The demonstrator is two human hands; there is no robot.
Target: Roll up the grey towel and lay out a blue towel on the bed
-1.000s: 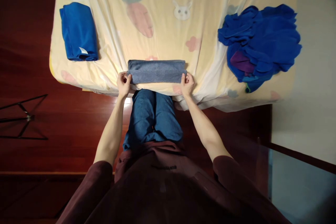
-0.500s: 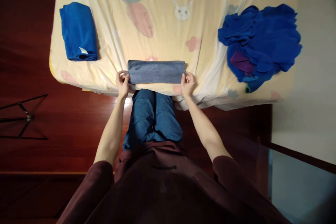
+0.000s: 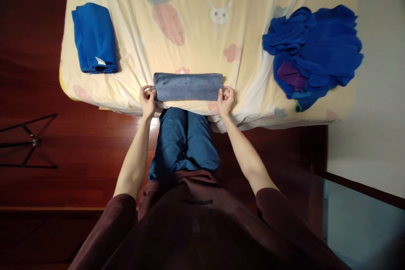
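A grey-blue towel, folded into a long flat strip, lies along the near edge of the bed. My left hand pinches its left end between thumb and fingers. At the opposite end, my right hand grips the near corner in the same way. The strip lies straight and flat between both hands. Fingertips beneath the cloth are partly hidden.
A folded bright blue cloth with a white tag sits on the bed's left. To the right is a crumpled heap of blue cloths with a purple piece. The patterned bedsheet has wrinkles. Black stand legs rest on the floor.
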